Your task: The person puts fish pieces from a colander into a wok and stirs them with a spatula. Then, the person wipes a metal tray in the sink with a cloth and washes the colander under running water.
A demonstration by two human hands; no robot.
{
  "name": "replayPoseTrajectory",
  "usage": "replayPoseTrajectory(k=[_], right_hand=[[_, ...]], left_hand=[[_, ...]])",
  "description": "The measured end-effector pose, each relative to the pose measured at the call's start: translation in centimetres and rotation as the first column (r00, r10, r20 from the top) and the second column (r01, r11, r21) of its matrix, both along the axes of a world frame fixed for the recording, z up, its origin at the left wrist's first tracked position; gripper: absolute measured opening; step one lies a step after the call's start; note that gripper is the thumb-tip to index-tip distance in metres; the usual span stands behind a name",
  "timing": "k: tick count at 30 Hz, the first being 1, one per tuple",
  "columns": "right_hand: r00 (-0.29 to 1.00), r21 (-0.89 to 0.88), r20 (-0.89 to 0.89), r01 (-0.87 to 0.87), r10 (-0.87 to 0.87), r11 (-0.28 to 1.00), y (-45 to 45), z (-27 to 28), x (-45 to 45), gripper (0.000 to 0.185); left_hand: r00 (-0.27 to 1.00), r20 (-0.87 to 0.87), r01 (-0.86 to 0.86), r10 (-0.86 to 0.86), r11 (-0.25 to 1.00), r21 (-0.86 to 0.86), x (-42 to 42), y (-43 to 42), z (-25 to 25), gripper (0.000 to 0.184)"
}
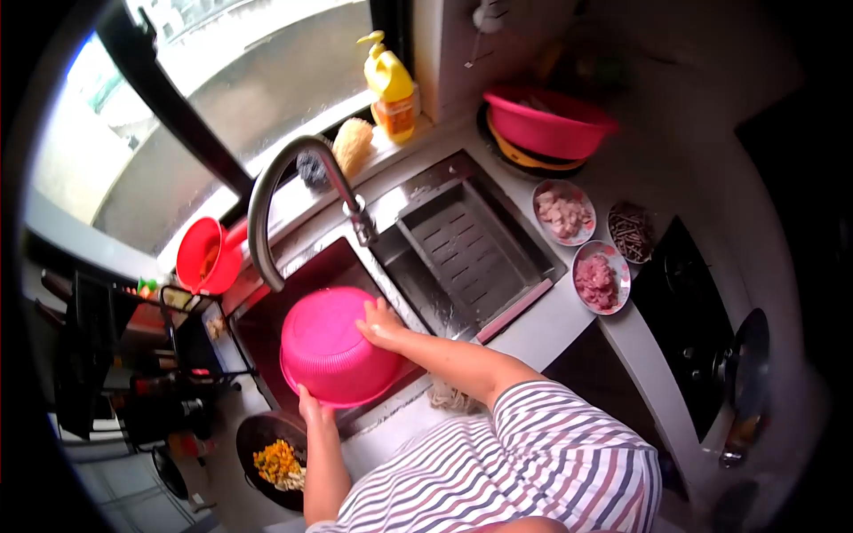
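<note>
Over the left bowl of the sink (pixel 258 329), a pink plastic basin (pixel 333 333) with finely ribbed sides is tipped so its round base faces up toward me. My left hand (pixel 315 409) grips its rim on the near side. The fingers of my right hand (pixel 380 325) press on its right side, near the base. Whatever is inside or under the basin is hidden. Above the sink arches a metal faucet (pixel 264 209), its spout end close to the basin's far edge.
A metal drain tray (pixel 471 244) sits in the right bowl. Plates of raw meat (pixel 597 277) stand right, by the stove (pixel 684 329). A pan (pixel 253 444) with chopped food is at lower left. A red strainer (pixel 209 258) and yellow bottle (pixel 389 89) are by the window.
</note>
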State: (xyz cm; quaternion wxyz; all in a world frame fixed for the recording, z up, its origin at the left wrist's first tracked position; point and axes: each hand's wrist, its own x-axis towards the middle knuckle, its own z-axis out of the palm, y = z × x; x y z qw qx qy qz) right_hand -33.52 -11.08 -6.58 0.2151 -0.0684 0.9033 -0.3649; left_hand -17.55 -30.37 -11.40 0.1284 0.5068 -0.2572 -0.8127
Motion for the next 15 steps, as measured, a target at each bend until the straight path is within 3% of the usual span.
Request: replayPoseTrajectory(k=[1, 2, 4, 5, 7, 8, 10, 11, 12, 13, 14, 15], right_hand=[[0.995, -0.064, 0.058, -0.074, 0.077, 0.995, 0.9, 0.4, -1.1, 0.053], [0.991, -0.092, 0.041, -0.120, 0.124, 0.989, 1.4, 0.5, -1.9, 0.048], [0.947, -0.348, 0.063, -0.275, 0.315, 0.896, 3.9, 0.9, -2.7, 0.044], [0.943, -0.360, -0.070, -0.328, 0.325, 0.873, 5.3, 1.6, -2.5, 0.036], [0.911, -0.582, 0.286, -0.080, 0.296, 0.809, 9.7, 7.8, -2.3, 0.031], [0.922, -0.615, 0.327, 0.040, 0.208, 0.788, 11.8, 8.1, -2.6, 0.026], [0.942, -0.493, 0.330, 0.123, 0.055, 0.861, 16.7, 9.5, -3.8, 0.023], [0.954, -0.472, 0.297, 0.182, -0.038, 0.863, 19.1, 10.3, -4.5, 0.022], [0.958, -0.522, 0.268, 0.237, -0.106, 0.819, 21.5, 9.7, -5.4, 0.024], [0.969, -0.492, 0.196, 0.233, -0.154, 0.839, 23.6, 10.1, -5.9, 0.027], [0.972, -0.460, 0.118, 0.234, -0.202, 0.857, 25.4, 10.6, -6.2, 0.029], [0.969, -0.483, 0.200, 0.225, -0.143, 0.846, 26.2, 11.9, -5.8, 0.034]], left_hand=[[0.989, -0.146, 0.025, -0.017, 0.998, 0.057, -0.2, -1.2, -0.6, 0.048], [0.983, -0.170, 0.080, -0.068, 0.995, 0.065, -1.3, -0.1, 4.4, 0.047], [0.958, -0.267, 0.098, -0.108, 0.994, -0.049, -0.8, -0.3, 8.9, 0.043], [0.931, -0.317, 0.120, -0.183, 0.971, -0.208, -0.3, -0.4, 10.3, 0.041], [0.871, -0.360, 0.125, -0.333, 0.861, -0.493, 0.2, 1.5, 15.0, 0.033], [0.846, -0.296, 0.189, -0.444, 0.768, -0.612, 0.7, 2.3, 16.5, 0.035], [0.838, -0.015, 0.313, -0.545, 0.504, -0.805, 1.4, 4.4, 19.3, 0.032], [0.832, -0.025, 0.312, -0.554, 0.505, -0.805, 1.7, 5.6, 21.0, 0.032], [0.697, 0.309, 0.512, -0.647, 0.146, -0.847, 2.1, 6.8, 22.6, 0.029], [0.504, 0.622, 0.630, -0.600, -0.237, -0.739, 2.2, 7.7, 23.2, 0.027], [0.485, 0.694, 0.429, -0.533, -0.546, -0.719, 2.6, 8.2, 22.5, 0.025], [0.454, 0.684, 0.284, -0.571, -0.635, -0.719, 2.0, 9.5, 23.1, 0.024]])
